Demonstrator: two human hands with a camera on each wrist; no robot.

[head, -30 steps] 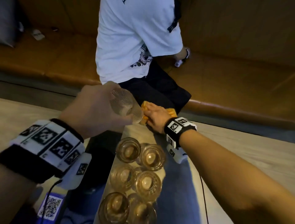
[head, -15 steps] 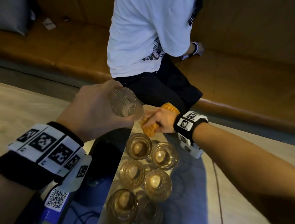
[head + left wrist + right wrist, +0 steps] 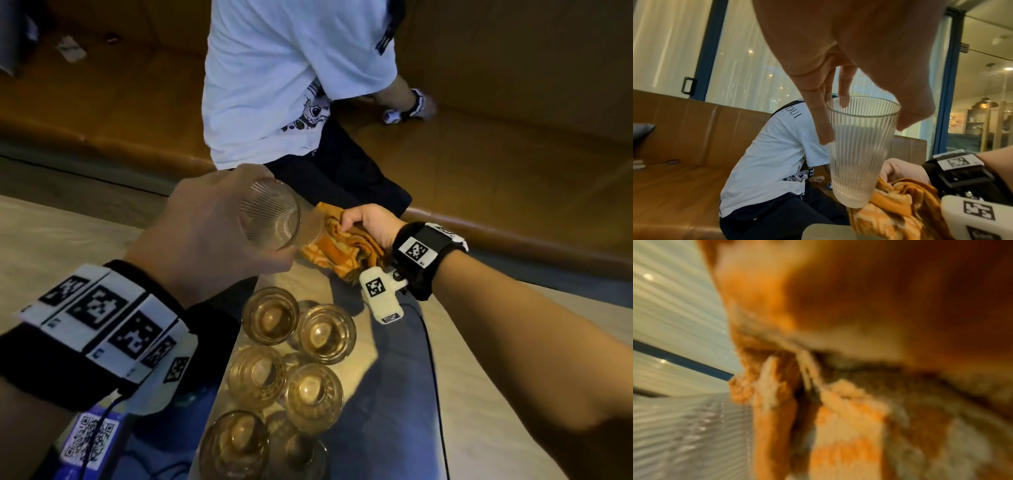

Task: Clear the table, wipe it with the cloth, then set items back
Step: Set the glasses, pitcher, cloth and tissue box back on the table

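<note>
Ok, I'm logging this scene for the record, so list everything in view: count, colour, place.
ribbed glass: one, clear, empty, held up above the table's far end.
cloth: one, orange with a pale pattern, bunched on the table's far end.
short glasses: six, clear with an amber tint, in pairs down the table.
table: one, glossy, narrow, running away from the camera.
bench: one, brown leather, beyond the table.
other person: one, white T-shirt and dark shorts, leaning over the bench.
windows: pale curtains, blue frames, behind the bench.
left hand: grips the ribbed glass near its rim.
right hand: grips the cloth.
</note>
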